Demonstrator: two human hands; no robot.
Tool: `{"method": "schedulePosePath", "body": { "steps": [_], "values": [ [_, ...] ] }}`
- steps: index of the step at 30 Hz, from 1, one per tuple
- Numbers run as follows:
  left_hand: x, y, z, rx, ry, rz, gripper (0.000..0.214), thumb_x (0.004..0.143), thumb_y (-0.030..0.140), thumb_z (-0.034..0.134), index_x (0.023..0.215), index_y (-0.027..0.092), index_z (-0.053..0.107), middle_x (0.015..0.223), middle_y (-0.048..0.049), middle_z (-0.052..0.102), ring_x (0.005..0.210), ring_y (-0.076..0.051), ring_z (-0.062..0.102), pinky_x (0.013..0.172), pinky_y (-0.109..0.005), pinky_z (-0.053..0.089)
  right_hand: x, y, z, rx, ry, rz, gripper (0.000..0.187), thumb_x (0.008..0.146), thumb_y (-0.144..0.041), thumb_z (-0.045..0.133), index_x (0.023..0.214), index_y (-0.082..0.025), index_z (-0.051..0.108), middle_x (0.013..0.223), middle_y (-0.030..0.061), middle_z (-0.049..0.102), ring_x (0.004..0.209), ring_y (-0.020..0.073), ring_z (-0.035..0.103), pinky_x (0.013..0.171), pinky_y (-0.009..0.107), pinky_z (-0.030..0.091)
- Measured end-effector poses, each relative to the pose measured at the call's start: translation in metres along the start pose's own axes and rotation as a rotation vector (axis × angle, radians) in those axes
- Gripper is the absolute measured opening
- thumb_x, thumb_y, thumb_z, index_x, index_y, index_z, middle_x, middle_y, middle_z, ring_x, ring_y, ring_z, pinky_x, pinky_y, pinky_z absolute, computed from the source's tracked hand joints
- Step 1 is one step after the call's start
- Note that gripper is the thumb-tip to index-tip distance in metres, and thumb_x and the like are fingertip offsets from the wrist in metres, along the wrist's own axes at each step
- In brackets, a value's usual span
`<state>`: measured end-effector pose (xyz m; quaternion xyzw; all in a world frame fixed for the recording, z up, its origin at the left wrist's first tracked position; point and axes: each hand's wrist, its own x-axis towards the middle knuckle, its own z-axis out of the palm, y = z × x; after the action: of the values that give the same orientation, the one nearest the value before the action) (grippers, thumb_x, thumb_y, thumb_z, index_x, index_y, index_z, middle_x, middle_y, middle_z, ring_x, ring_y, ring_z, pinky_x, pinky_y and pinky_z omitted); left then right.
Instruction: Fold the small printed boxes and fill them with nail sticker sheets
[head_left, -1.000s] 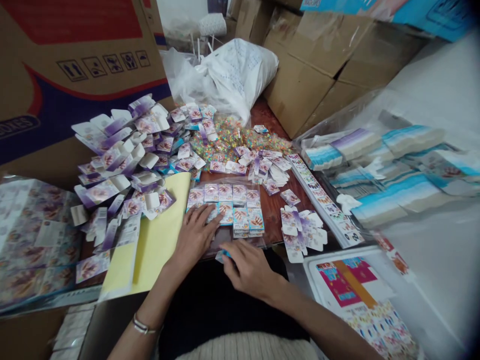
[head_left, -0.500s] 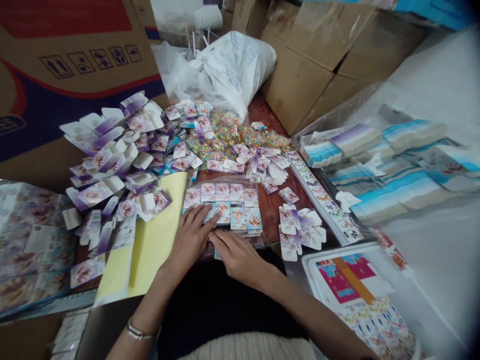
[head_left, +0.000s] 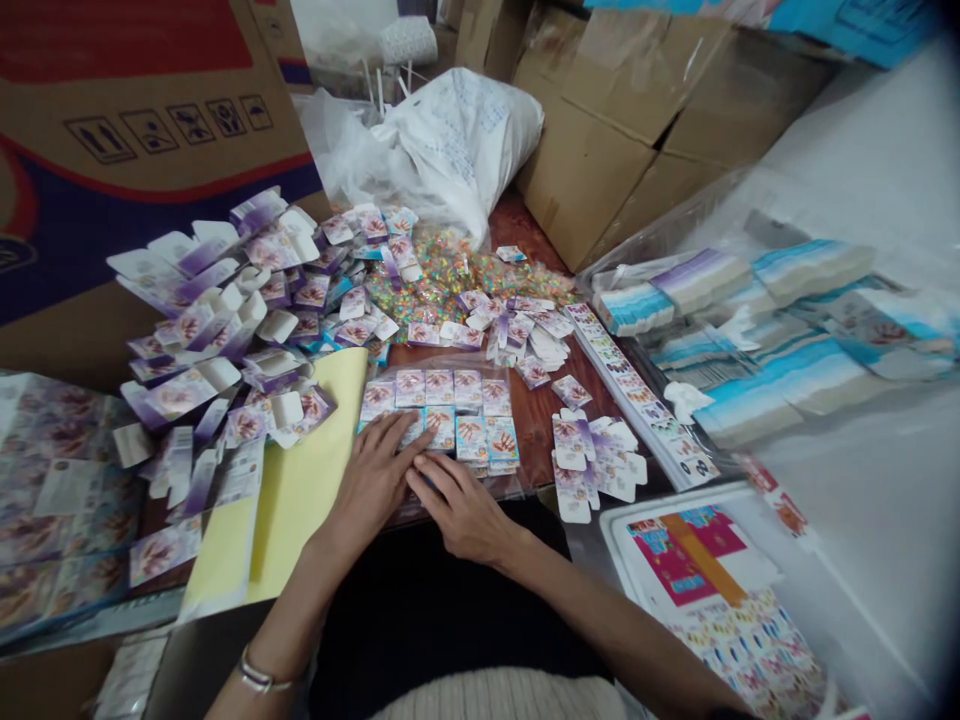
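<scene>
Two rows of small printed boxes (head_left: 466, 388) lie in a clear plastic bag (head_left: 480, 366) on the table before me. The far row is purple and white, the near row blue. My left hand (head_left: 384, 462) rests flat on the boxes at the left end, fingers stretched over their tops. Close beside its thumb, my right hand (head_left: 466, 510) has its fingers drawn together at the near edge of the bag. Its fingertips are partly hidden, and the bag's edge is hard to see there.
Loose cartons (head_left: 202, 325) are heaped on the left above a yellow sheet (head_left: 289, 500). Behind lie colourful small packets (head_left: 427, 285) and a white sack (head_left: 465, 140). Flattened cartons (head_left: 592, 450), a sticker strip (head_left: 637, 390) and blue card stacks (head_left: 787, 385) are on the right.
The whole view has shifted slightly. My hands stay at the near left part of the bag, the right fingers a little more tucked beside the left thumb. The boxes keep their places.
</scene>
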<state>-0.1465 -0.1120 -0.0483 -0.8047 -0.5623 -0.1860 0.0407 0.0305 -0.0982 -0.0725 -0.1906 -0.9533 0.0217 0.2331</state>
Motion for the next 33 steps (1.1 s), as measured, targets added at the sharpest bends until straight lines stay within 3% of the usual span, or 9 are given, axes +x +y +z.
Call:
{"method": "schedulePosePath", "body": {
  "steps": [4, 8, 15, 22, 29, 33],
  "values": [
    [0.002, 0.002, -0.002, -0.016, -0.016, -0.02, 0.038, 0.086, 0.017, 0.044, 0.123, 0.021, 0.051, 0.128, -0.0124, 0.047, 0.118, -0.029, 0.038, 0.093, -0.046, 0.037, -0.009, 0.001, 0.001, -0.028, 0.129, -0.029, 0.043, 0.085, -0.008, 0.036, 0.128, -0.007, 0.042, 0.126, 0.0163, 0.047, 0.131, 0.0281, 0.024, 0.101, 0.044, 0.039],
    [0.003, 0.003, -0.002, -0.016, 0.0, -0.033, 0.036, 0.087, 0.019, 0.042, 0.122, 0.021, 0.052, 0.127, -0.0116, 0.049, 0.117, -0.028, 0.04, 0.094, -0.045, 0.037, -0.014, 0.003, 0.001, 0.047, 0.21, -0.004, 0.036, 0.084, -0.003, 0.041, 0.118, -0.002, 0.048, 0.113, 0.0183, 0.054, 0.13, 0.0278, 0.027, 0.101, 0.042, 0.04],
    [0.004, 0.004, -0.003, -0.024, 0.003, -0.031, 0.036, 0.087, 0.018, 0.042, 0.121, 0.022, 0.052, 0.129, -0.0105, 0.048, 0.117, -0.027, 0.039, 0.094, -0.044, 0.038, -0.014, 0.002, 0.002, 0.168, 0.082, -0.043, 0.025, 0.085, -0.004, 0.041, 0.108, -0.003, 0.053, 0.107, 0.0157, 0.057, 0.128, 0.0266, 0.031, 0.104, 0.046, 0.036],
    [0.004, 0.004, -0.003, -0.044, -0.01, -0.043, 0.037, 0.087, 0.017, 0.042, 0.122, 0.022, 0.052, 0.128, -0.0115, 0.048, 0.117, -0.027, 0.039, 0.095, -0.045, 0.037, -0.004, 0.009, 0.001, 0.217, 0.088, -0.1, 0.024, 0.081, -0.006, 0.039, 0.098, -0.003, 0.056, 0.103, 0.0157, 0.059, 0.123, 0.028, 0.038, 0.103, 0.05, 0.035],
    [0.004, 0.005, -0.004, -0.056, -0.008, -0.049, 0.036, 0.087, 0.019, 0.041, 0.122, 0.023, 0.052, 0.129, -0.0104, 0.048, 0.117, -0.027, 0.039, 0.095, -0.045, 0.037, -0.012, -0.006, -0.001, 0.05, -0.015, 0.003, 0.028, 0.086, -0.011, 0.039, 0.109, -0.005, 0.055, 0.112, 0.0145, 0.059, 0.125, 0.0263, 0.038, 0.104, 0.046, 0.034],
    [0.003, 0.004, -0.004, -0.024, -0.018, -0.045, 0.038, 0.087, 0.017, 0.042, 0.123, 0.022, 0.051, 0.129, -0.0106, 0.046, 0.117, -0.027, 0.038, 0.096, -0.045, 0.036, -0.019, -0.015, -0.006, -0.042, -0.03, 0.042, 0.03, 0.089, -0.015, 0.04, 0.114, -0.005, 0.054, 0.121, 0.0149, 0.056, 0.121, 0.0264, 0.042, 0.097, 0.037, 0.042]
  ]
}}
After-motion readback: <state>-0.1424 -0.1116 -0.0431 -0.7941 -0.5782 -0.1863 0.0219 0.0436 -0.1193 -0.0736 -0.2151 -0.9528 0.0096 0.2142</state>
